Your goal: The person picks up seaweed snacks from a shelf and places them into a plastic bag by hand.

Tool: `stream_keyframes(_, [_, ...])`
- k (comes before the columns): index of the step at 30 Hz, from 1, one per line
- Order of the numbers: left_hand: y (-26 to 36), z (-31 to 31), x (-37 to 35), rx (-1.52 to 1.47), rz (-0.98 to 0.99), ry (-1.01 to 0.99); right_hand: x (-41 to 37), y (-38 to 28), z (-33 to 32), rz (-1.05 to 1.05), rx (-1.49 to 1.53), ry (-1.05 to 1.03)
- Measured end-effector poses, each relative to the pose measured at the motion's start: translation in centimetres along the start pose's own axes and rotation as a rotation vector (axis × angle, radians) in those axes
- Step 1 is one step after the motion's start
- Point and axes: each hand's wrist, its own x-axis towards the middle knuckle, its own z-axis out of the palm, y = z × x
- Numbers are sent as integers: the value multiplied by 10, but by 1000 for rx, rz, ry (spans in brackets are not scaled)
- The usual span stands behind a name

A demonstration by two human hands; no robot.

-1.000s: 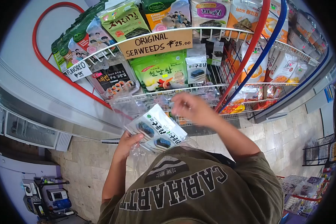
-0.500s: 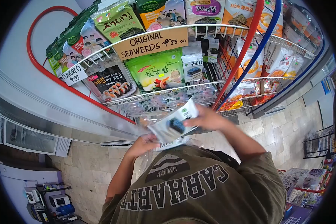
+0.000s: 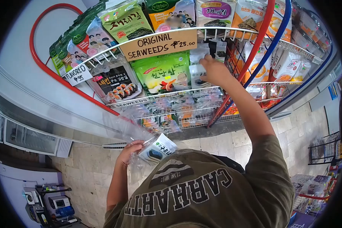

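My left hand [image 3: 130, 151] is closed on a crumpled clear plastic bag [image 3: 121, 123], low in front of the shirt. A white seaweed packet [image 3: 158, 149] with a dark picture lies tilted at that bag, beside my left fingers. Up at the wire rack, my right hand [image 3: 217, 71] has its fingers and thumb on the right edge of another small white seaweed packet [image 3: 197, 72], which looks smeared by motion. This packet stands just right of a green pouch [image 3: 163, 74]. Black packets [image 3: 218, 49] stand behind my right fingers.
A cardboard sign [image 3: 159, 45] hangs on the upper shelf's wire edge, below a row of snack pouches [image 3: 125, 22]. A boxed kimbap seaweed pack [image 3: 116, 84] stands left on the middle shelf. Red [image 3: 257, 40] and blue [image 3: 279, 28] rack tubes rise beside my right forearm.
My right hand has gone from beside the left hand, where it held a white packet, up to the middle shelf. The left hand has shifted slightly down and left with the bag.
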Motion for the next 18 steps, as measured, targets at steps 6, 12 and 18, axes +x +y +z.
stream_keyframes(6, [-12,13,-5,-53,-16,54,-7,-5,22,63,-25,50])
stream_keyframes(12, [-60,-26,12,-14,3,-34,-1,-6,15,184,215,458])
stream_keyframes(18, [-48,-17,6,31,-27,-127,32,20,29,537,1201,212])
